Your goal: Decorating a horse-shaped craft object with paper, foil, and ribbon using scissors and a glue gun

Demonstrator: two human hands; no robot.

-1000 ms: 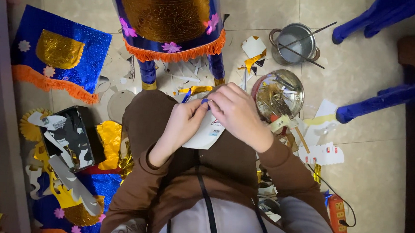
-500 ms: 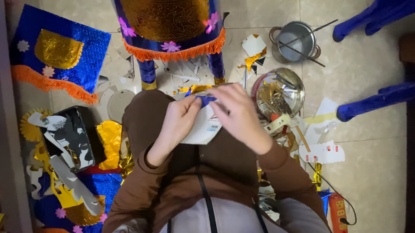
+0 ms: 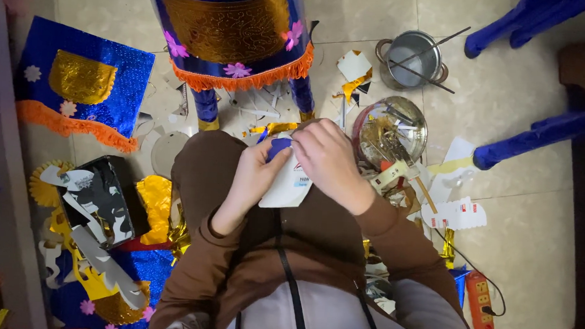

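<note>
Head view, two hands [image 3: 292, 174], one white card [image 3: 290, 184]

Left hand [image 3: 255, 182] and right hand [image 3: 326, 161] close together, fingers curled, elbows bent

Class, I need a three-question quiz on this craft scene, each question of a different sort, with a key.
1. True or false: both hands touch the white card.
2. Which lies nearest the right hand? A: steel pot B: shiny bowl C: orange power strip
3. Fill in: the fringe on the blue decorated piece is ____.

Key: 1 true, as the left hand and right hand both grip it; 2 B; 3 orange.
</note>
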